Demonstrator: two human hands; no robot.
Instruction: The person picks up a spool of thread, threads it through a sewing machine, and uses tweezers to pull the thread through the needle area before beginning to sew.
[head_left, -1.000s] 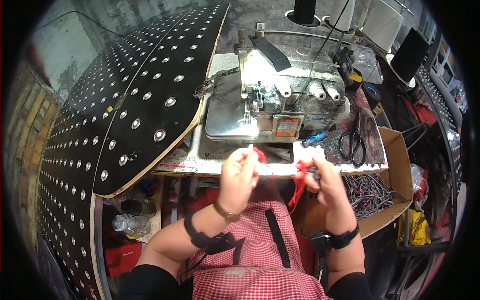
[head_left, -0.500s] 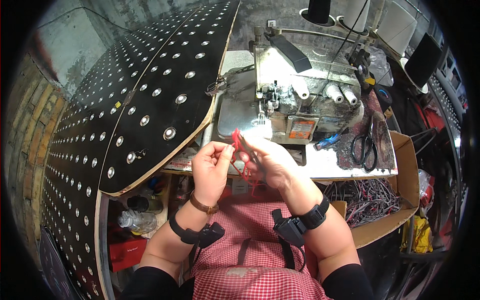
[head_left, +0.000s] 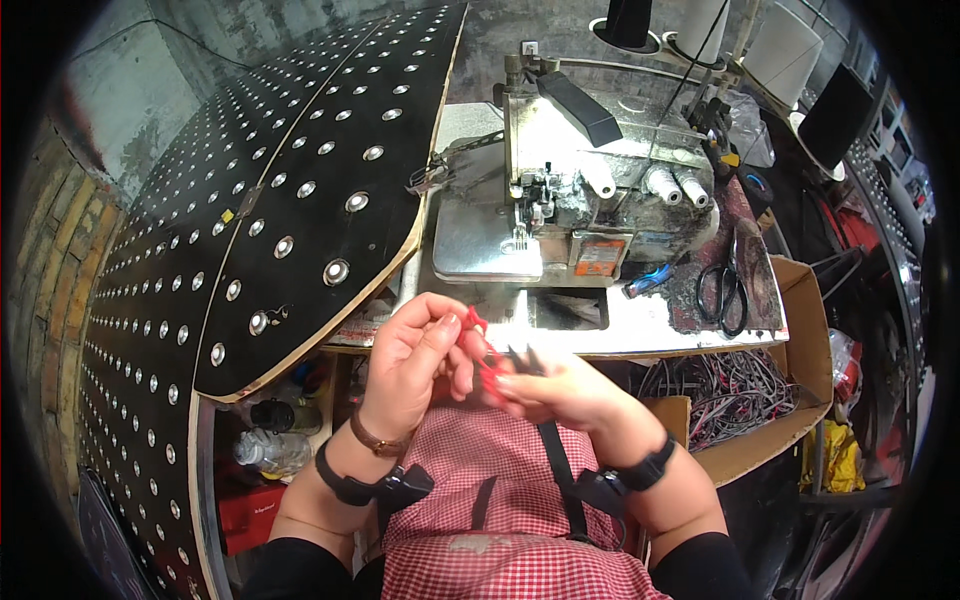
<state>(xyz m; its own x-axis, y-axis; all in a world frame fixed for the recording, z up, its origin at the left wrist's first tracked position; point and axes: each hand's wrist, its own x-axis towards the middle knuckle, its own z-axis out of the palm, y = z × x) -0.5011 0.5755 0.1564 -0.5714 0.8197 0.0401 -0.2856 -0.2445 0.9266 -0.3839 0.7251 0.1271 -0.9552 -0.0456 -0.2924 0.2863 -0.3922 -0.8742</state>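
A thin red fabric strip (head_left: 472, 322) is pinched between the thumb and fingers of my left hand (head_left: 408, 362). My right hand (head_left: 560, 388) is close beside it at the table's front edge, its fingers curled and smeared by motion. Out of that hand stick the dark points of a narrow tool (head_left: 525, 360) that looks like thread snips; most of it is hidden. More of the red material runs between the two hands, blurred. Beyond them stands an overlock sewing machine (head_left: 600, 170) with a lit metal plate (head_left: 485, 245).
Black-handled scissors (head_left: 724, 298) and a blue tool (head_left: 648, 281) lie on the table, right of the machine. A cardboard box (head_left: 810, 350) of grey and red cords stands at the right. A black studded board (head_left: 320, 190) fills the left. Thread cones (head_left: 780, 60) stand at the back right.
Both hands have come down toward me, away from the machine plate. My right hand has turned over, and the dark tool's points now face away from the red strip.
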